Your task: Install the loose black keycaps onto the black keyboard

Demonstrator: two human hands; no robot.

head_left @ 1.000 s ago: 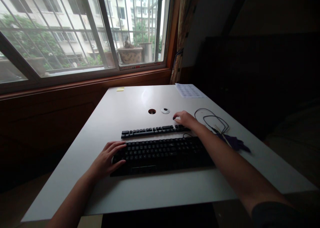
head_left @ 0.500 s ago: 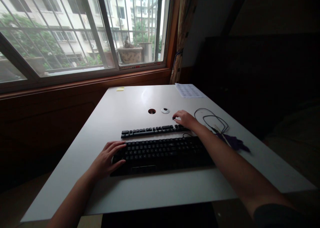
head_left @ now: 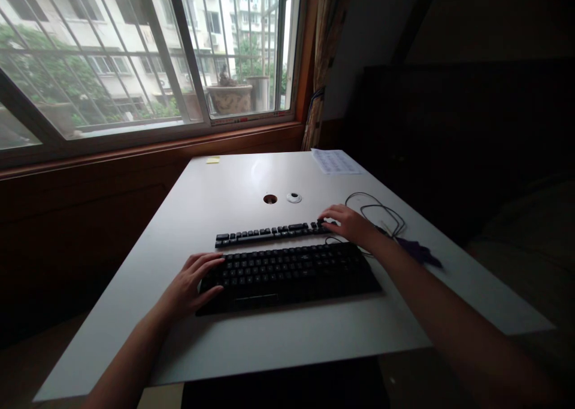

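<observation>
A black keyboard [head_left: 278,274] lies on the white table, many of its keys in place. My left hand [head_left: 193,280] rests at its left end, thumb and fingers spread over the edge. Behind the keyboard, loose black keycaps [head_left: 256,234] are lined up in rows. At the right end of these rows is my right hand [head_left: 348,222], its thumb and fingertips pinched on a small black keycap [head_left: 320,221] at table level. The palm hides whatever lies under it.
Beyond the keycaps are a round hole [head_left: 270,199] in the table and a white ring-shaped cover [head_left: 294,197]. To the right lie a coiled cable [head_left: 381,208] and a dark purple cloth [head_left: 420,253]. Printed paper [head_left: 336,161] and yellow sticky notes [head_left: 212,160] lie at the far edge.
My right hand has come down and nearer with the keycap, from above the rows to their right end. My left hand has stayed on the keyboard. The view has shifted slightly.
</observation>
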